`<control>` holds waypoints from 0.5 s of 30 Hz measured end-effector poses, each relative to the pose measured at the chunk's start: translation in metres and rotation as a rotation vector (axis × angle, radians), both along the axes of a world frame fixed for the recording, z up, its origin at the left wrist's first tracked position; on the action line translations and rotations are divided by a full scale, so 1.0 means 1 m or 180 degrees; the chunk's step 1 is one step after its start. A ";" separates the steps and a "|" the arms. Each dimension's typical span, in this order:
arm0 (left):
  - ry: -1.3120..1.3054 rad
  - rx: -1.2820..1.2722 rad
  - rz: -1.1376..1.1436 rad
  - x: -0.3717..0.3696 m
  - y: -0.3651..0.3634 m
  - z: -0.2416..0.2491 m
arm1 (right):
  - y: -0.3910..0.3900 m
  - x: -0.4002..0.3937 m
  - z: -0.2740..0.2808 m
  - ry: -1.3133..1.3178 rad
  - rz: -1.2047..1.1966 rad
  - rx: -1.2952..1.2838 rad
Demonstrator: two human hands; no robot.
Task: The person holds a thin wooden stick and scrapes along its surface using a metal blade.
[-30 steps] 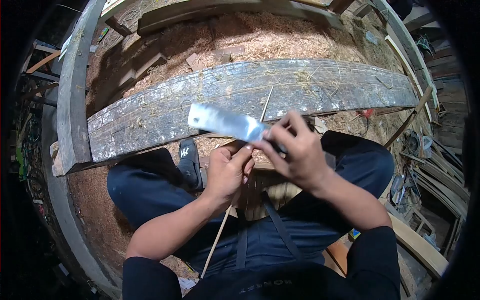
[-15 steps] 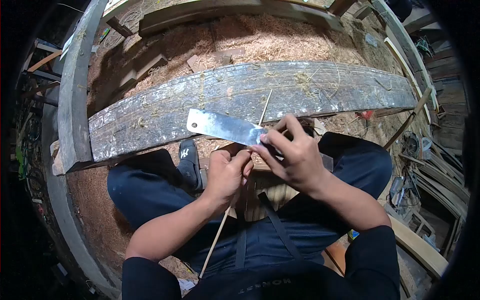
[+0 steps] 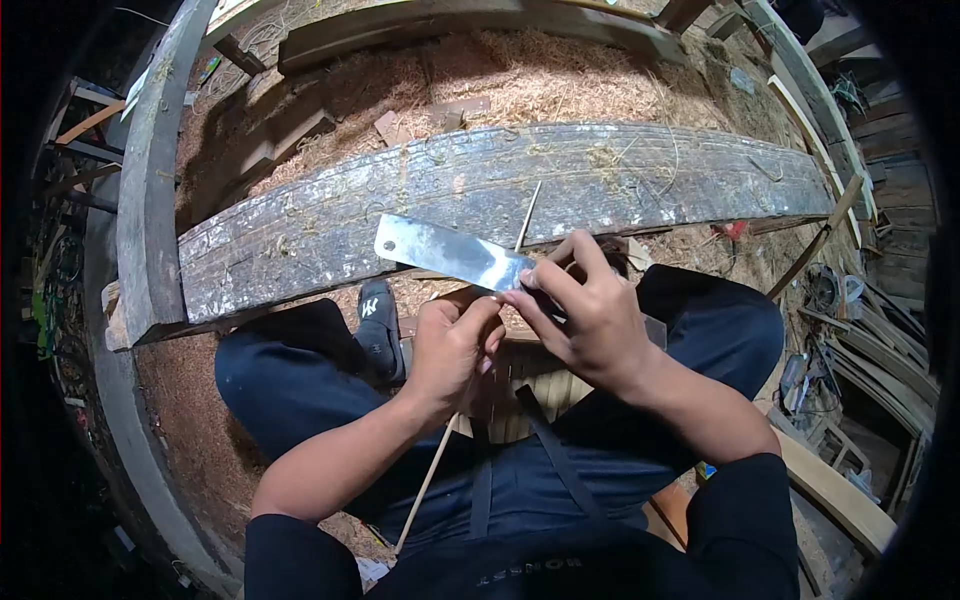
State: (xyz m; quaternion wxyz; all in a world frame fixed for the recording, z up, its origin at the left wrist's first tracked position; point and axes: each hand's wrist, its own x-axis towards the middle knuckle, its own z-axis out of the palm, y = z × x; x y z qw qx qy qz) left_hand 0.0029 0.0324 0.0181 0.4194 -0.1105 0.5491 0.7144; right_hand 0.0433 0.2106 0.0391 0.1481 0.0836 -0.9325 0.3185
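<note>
A flat metal blade [image 3: 440, 248] with a small hole at its far left end reaches up and left from my right hand [image 3: 595, 310]. The fingers of that hand are wrapped round its near end. My left hand [image 3: 450, 345] is closed on a thin wooden stick [image 3: 428, 485]. Below the hand the stick runs down toward my lap, and its upper end [image 3: 530, 215] shows beyond the blade. The two hands almost meet where blade and stick cross; my fingers hide that spot.
A worn, curved plank [image 3: 330, 225] lies across in front of my knees. A grey beam [image 3: 145, 200] stands at the left. Wood shavings [image 3: 560, 85] cover the ground beyond the plank. Curved wood strips [image 3: 880, 375] are piled at the right.
The blade has tilted slightly, its near end a little lower. The stick's upper end has shifted slightly down and left, and its lower end slightly left. Both hands keep their hold.
</note>
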 end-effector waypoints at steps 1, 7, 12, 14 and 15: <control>0.0024 -0.0008 0.0045 0.000 0.002 -0.002 | 0.003 -0.003 -0.002 -0.0004 0.0000 -0.0021; 0.0145 0.0037 0.0100 0.001 0.005 -0.005 | -0.001 0.002 -0.001 -0.0060 0.0180 -0.0092; 0.0166 0.0327 0.0029 0.001 0.004 0.000 | 0.010 -0.006 -0.001 -0.0129 -0.0128 0.0193; 0.0139 0.0008 0.0089 0.001 0.006 -0.003 | 0.001 0.000 -0.003 -0.0001 0.0177 -0.0097; 0.0078 0.0148 0.0093 0.001 0.007 -0.002 | 0.005 -0.003 -0.005 0.0026 0.0008 0.0004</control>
